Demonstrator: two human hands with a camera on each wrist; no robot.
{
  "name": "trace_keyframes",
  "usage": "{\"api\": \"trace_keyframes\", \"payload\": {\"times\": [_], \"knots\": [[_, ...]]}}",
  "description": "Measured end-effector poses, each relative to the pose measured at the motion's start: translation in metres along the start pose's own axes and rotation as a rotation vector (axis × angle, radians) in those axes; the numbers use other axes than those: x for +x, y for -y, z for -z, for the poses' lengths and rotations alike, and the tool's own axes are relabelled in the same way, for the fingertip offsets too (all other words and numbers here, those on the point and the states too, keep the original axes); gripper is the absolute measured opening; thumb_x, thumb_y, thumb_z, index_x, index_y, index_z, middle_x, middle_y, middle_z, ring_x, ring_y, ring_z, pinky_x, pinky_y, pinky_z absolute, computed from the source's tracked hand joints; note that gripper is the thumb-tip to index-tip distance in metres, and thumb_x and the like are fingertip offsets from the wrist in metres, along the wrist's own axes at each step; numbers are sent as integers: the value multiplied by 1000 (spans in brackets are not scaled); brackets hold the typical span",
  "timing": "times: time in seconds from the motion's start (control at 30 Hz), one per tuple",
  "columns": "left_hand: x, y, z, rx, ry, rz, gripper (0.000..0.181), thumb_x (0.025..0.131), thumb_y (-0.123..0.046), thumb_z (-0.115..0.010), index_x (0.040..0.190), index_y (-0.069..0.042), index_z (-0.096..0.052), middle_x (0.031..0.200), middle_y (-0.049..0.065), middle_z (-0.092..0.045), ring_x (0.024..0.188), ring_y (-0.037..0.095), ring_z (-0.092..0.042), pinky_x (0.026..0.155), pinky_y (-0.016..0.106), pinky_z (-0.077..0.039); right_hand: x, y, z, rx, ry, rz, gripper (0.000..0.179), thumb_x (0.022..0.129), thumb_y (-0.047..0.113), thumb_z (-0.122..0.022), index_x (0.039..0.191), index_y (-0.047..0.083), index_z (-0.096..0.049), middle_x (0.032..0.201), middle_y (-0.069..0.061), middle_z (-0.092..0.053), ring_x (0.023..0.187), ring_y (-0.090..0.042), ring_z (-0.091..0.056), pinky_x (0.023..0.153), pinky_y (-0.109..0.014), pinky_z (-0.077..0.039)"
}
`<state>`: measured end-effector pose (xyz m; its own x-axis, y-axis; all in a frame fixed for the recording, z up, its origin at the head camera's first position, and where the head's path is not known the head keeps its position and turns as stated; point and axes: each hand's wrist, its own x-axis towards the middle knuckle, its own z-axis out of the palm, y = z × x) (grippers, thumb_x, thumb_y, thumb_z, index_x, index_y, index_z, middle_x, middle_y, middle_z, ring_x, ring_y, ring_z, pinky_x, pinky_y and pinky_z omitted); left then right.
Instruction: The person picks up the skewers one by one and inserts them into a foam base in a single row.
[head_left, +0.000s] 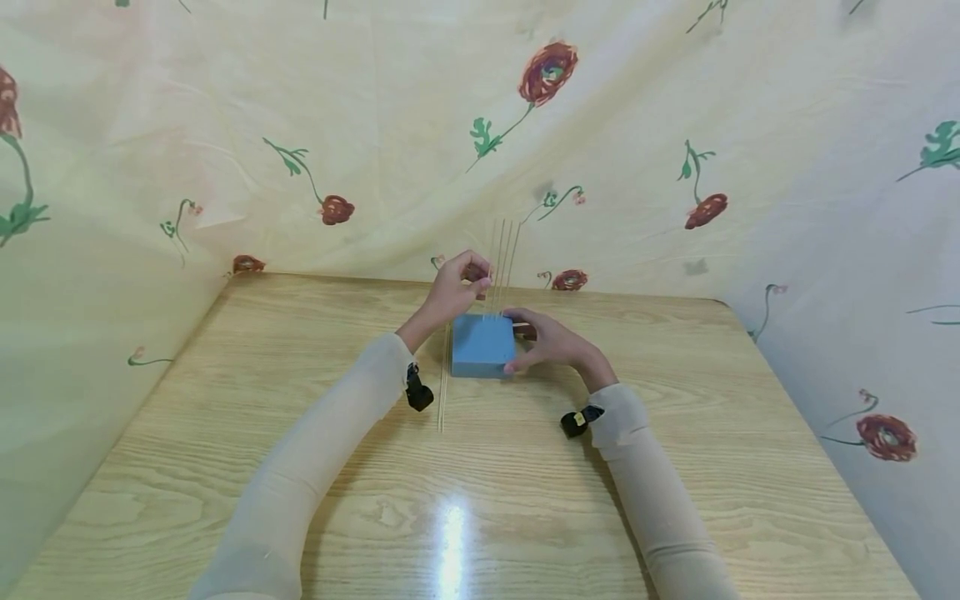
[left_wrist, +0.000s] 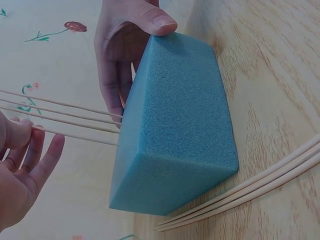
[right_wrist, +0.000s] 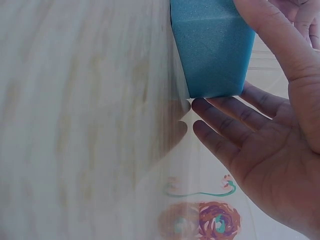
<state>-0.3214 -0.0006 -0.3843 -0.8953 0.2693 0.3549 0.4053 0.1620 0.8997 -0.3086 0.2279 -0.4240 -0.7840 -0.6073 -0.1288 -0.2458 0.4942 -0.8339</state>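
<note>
Blue foam block (head_left: 482,343), grainy-faced, is held by the half-spread right hand (head_left: 553,340), the left hand (head_left: 456,285) pinching a stick (left_wrist: 90,139).

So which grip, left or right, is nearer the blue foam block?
Right. The right grip touches the blue foam block on its right side; the left grip is above, pinching a thin wooden stick standing in it.
</note>
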Motion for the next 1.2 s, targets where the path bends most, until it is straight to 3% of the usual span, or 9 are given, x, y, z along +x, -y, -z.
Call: {"api": "trace_keyframes", "payload": {"times": [0.33,0.7,0.9,1.07,1.2], "knots": [[1,4,-1,7,-6,-7,14,99,3,-61,111,10,-61,99,24,-64,82,19,-64,82,48,-63,1,0,2,-31,-6,-3,103,78,21,-91,159,4,-29,162,-18,-35,147,-42,-38,122,-57,-34],[2,6,4,-3,21,-53,17,99,2,-62,113,11,-62,99,23,-66,86,25,-67,77,33,-64,5,-1,2,-32,0,9,100,79,18,-90,159,4,-30,162,-19,-35,148,-43,-37,122,-57,-33],[1,9,6,-53,29,-43,20,99,2,-61,116,11,-62,106,32,-64,86,19,-66,78,32,-64,5,0,3,-37,0,-7,102,78,21,-91,159,6,-30,161,-17,-36,148,-41,-37,122,-56,-34],[1,9,6,-65,21,-33,17,99,1,-62,115,8,-63,103,23,-67,84,11,-66,78,28,-64,5,-1,4,-24,4,-3,101,78,18,-90,158,5,-30,160,-17,-37,148,-41,-38,122,-55,-34],[2,9,6,-58,24,-34,20,99,1,-63,116,10,-63,102,21,-68,87,24,-69,80,35,-64,5,-4,5,-18,6,5,99,79,16,-90,158,5,-30,161,-18,-36,148,-41,-37,122,-55,-34]]}}
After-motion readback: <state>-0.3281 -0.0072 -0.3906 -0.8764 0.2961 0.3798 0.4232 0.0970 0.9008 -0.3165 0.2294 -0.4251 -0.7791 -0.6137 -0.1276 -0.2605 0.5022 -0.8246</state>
